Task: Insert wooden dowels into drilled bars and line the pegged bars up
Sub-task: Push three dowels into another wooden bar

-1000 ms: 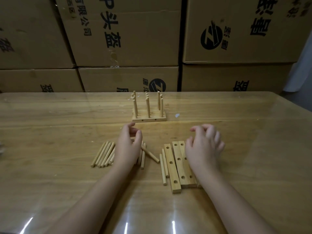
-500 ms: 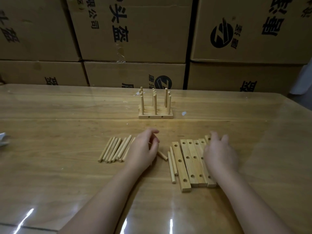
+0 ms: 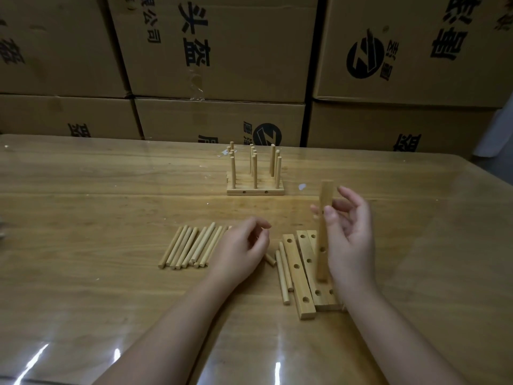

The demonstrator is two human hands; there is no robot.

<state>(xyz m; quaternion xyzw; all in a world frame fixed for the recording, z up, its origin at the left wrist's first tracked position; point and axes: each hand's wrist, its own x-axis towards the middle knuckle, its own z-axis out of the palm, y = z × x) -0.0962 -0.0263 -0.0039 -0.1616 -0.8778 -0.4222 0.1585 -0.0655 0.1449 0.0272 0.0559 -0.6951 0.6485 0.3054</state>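
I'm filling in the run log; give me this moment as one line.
right hand: holds drilled bar upright | left hand: over loose dowels, grip unclear | pegged bars: lined up at back

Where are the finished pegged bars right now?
In the head view, the pegged bars stand far-centre on the table, beyond the left hand and left of the drilled bar held in the right hand.

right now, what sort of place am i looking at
Most likely a storeroom or warehouse corner used for light assembly: printed cardboard cartons are stacked behind a wooden table, with loose dowels and drilled bars laid out on it.
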